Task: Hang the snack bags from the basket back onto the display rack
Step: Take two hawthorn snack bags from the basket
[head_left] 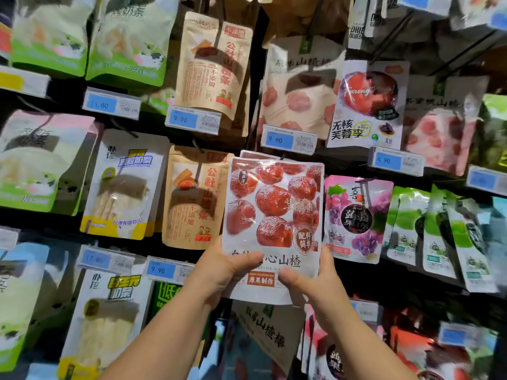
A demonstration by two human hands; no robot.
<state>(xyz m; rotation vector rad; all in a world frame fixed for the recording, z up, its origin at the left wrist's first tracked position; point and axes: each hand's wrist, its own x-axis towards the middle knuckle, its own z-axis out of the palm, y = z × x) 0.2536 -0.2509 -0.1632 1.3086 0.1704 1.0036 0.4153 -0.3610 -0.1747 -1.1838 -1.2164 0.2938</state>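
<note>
A white snack bag [274, 212] printed with red hawthorn fruit is held upright in front of the display rack [255, 86], in the middle of the head view. My left hand [222, 267] grips its lower left corner, thumb on the front. My right hand [307, 278] grips the lower right corner the same way. The bag's top edge sits just below a blue price tag [288, 139], with another bag of the same kind showing behind its top. The hook is hidden. No basket is in view.
Hanging bags crowd the rack on all sides: brown hawthorn-strip bags [194, 198] to the left, a purple grape jelly bag [356, 218] to the right, green bags [436, 231] further right. Price tags stick out from the hook ends.
</note>
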